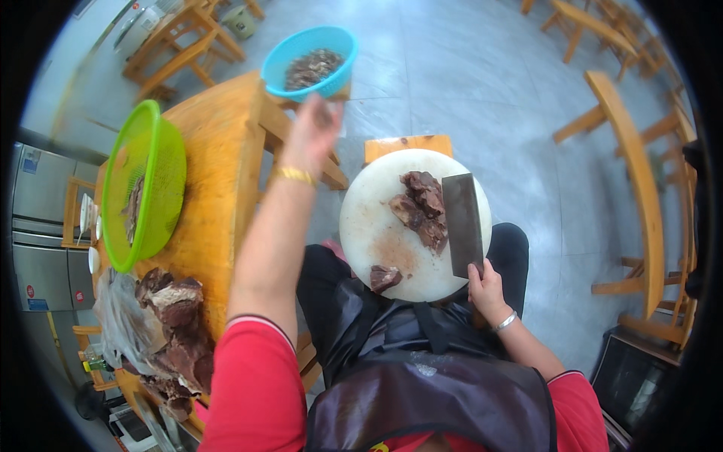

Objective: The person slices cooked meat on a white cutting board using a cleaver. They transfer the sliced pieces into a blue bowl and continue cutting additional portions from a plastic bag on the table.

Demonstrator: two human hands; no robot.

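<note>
My right hand [487, 291] grips the handle of a cleaver [463, 223], whose broad blade lies over the right side of a round white chopping board [361, 209]. Just left of the blade are dark chunks of cooked meat [423, 212]. A smaller piece of meat [385, 278] sits by the board's near edge. My left hand [315, 127], blurred, reaches out to the near rim of a blue plastic basket [305, 40] holding chopped meat [313, 69]. Blur hides whether its fingers hold or touch anything.
To my left, a wooden table [220, 164] bears a green plastic basket [172, 181] with sliced meat inside. Large meat pieces [181, 339] lie there beside a clear plastic bag [124, 322]. A wooden stool [406, 146] shows beyond the board. Wooden benches [632, 186] stand at right.
</note>
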